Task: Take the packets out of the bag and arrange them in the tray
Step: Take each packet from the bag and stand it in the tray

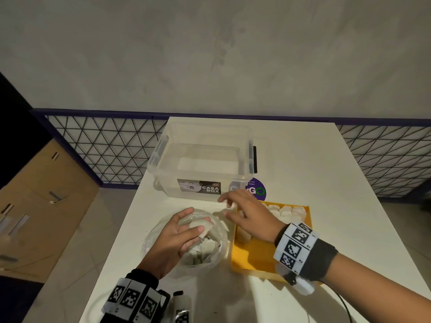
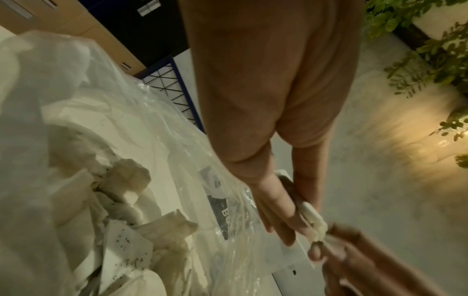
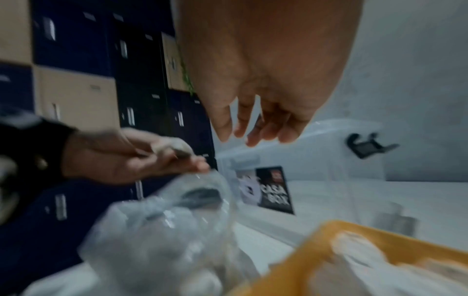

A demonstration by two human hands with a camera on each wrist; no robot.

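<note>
Left hand [image 1: 173, 238] is over the open mouth of the clear plastic bag [image 1: 149, 243], thumb and fingers pinching one white packet [image 1: 201, 227] just above the bag's far rim. More white packets [image 1: 200, 250] lie loose inside the bag, some with dark specks per the left wrist view. Right hand [image 1: 247, 215] hovers above the near-left corner of the yellow tray [image 1: 254, 259], fingers spread and slightly bent, holding nothing, tips reaching toward the held packet without touching it. The tray sits just right of the bag on the white table [image 1: 314, 183]; a row of white packets [image 1: 285, 212] lies along its far edge, another packet [image 1: 243, 235] by its left wall, partly hidden under the right hand. Behind both stands a clear storage box [image 1: 203, 159], with a purple round sticker [image 1: 256, 188] on the table at its right corner. Both wrists wear marker bands. The right wrist view is blurred.
</note>
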